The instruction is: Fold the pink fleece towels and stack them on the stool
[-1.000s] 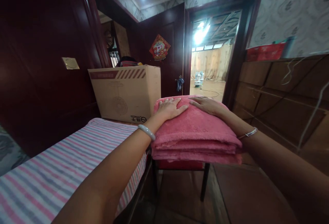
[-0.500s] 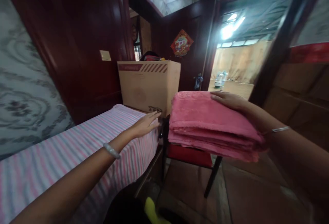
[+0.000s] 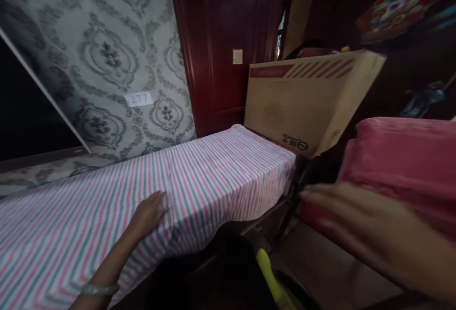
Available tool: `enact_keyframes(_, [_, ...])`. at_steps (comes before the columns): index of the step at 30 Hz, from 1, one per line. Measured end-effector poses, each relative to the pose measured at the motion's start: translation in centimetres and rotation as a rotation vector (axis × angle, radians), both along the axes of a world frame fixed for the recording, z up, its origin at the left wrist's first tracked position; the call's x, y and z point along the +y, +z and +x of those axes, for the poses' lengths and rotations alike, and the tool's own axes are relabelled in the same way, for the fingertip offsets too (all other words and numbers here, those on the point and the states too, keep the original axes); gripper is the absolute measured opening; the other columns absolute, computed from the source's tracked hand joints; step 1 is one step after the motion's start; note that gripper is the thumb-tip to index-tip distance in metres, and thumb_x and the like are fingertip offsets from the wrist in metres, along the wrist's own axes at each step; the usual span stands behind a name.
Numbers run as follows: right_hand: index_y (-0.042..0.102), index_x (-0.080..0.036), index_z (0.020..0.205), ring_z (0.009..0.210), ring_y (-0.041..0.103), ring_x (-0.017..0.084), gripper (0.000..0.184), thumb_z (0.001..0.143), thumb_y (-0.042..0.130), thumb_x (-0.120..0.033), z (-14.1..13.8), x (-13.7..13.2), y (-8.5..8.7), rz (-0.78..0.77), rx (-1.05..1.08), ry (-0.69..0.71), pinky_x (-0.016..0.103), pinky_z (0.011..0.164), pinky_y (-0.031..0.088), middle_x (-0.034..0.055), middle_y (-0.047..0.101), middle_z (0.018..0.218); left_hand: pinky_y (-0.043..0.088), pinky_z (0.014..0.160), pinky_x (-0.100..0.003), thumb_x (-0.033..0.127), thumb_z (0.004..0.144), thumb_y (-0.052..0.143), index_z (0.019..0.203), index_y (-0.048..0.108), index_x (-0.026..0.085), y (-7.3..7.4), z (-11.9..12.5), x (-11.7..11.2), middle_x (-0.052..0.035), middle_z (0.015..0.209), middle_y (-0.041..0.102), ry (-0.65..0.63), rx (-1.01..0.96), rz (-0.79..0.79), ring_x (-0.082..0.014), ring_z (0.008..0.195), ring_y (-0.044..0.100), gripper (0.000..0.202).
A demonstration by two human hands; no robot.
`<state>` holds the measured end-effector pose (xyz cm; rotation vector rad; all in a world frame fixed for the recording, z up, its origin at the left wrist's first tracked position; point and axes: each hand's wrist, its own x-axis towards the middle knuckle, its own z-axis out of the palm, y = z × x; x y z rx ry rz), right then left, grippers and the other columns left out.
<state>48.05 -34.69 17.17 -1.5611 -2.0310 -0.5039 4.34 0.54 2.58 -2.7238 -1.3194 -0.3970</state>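
A pink, white and grey striped cloth [image 3: 199, 172] covers a long low surface. My left hand [image 3: 148, 212] rests on or just above it, palm down, holding nothing that I can see; its fingers are loosely extended. On the right, my right hand [image 3: 370, 224] is stretched out and smeared by motion, with nothing visible in it. It is in front of a thick folded pink blanket [image 3: 409, 158], which lies on a red chair seat [image 3: 317, 212]. Whether that hand touches the blanket cannot be made out.
Behind the cloth's far end stands a large cardboard box [image 3: 285, 106]. A dark screen [image 3: 28, 106] is at the left, beside patterned wallpaper with a paper label [image 3: 138, 98]. Something yellow-green [image 3: 270, 277] shows low in front.
The view has swung left. My right hand has come off the top of the pink blanket. My left hand has shifted from the cloth's far end to a nearer part of it.
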Motion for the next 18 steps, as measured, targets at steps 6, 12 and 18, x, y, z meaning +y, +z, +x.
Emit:
enact_keyframes(6, [0.061, -0.025, 0.138, 0.12, 0.067, 0.027, 0.041, 0.102, 0.045, -0.035, -4.3, 12.6, -9.9, -0.269, 0.172, 0.093, 0.045, 0.098, 0.059, 0.0119, 0.068, 0.134, 0.042, 0.111, -0.058, 0.039, 0.096, 0.035, 0.143, 0.055, 0.012, -1.4, -11.8, -5.6, -0.0207, 0.15, 0.053, 0.358, 0.055, 0.064, -0.0353, 0.141, 0.048, 0.058])
enact_keyframes(12, [0.057, -0.019, 0.142, 0.127, 0.062, 0.033, 0.056, 0.099, 0.036, -0.048, -5.0, 23.9, -18.1, -0.244, 0.227, 0.055, 0.055, 0.107, 0.052, 0.0171, 0.066, 0.137, 0.031, 0.117, -0.063, 0.04, 0.097, 0.036, 0.145, 0.053, 0.014, -1.3, -19.4, -11.9, -0.022, 0.153, 0.049, 0.747, -0.009, 0.082, -0.0356, 0.146, 0.041, 0.057])
enact_keyframes(18, [0.061, -0.022, 0.134, 0.132, 0.058, 0.035, 0.054, 0.098, 0.029, -0.046, -9.5, 29.9, -23.5, -0.133, 0.078, 0.192, 0.059, 0.11, 0.047, 0.0153, 0.067, 0.133, 0.028, 0.116, -0.067, 0.042, 0.099, 0.038, 0.148, 0.047, 0.012, -1.7, -25.3, -15.6, -0.0247, 0.159, 0.039, 1.125, -0.153, 0.106, -0.0384, 0.151, 0.03, 0.059])
